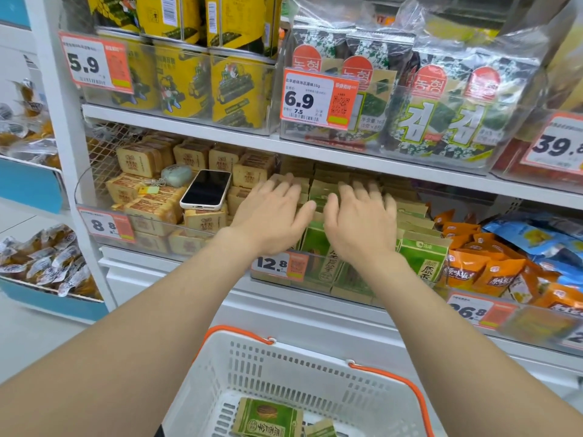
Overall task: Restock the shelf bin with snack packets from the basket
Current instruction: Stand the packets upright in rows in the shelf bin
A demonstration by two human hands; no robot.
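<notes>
Green and tan snack packets (pixel 421 257) stand in rows in a clear shelf bin (pixel 353 298) on the middle shelf, behind a 12.8 price tag. My left hand (pixel 271 212) and my right hand (pixel 361 216) lie side by side on top of the packets, palms down, fingers spread and fairly straight, pressing on the packet tops. Below, a white basket (pixel 315 367) with orange handles holds a green snack packet (pixel 268 419) lying flat, with the corner of another beside it.
A phone (pixel 206 189) and a pale green case lie on tan packets in the bin to the left. Orange and blue packets (pixel 492 269) fill bins to the right. Yellow tins and seaweed packs sit on the shelf above, close over my hands.
</notes>
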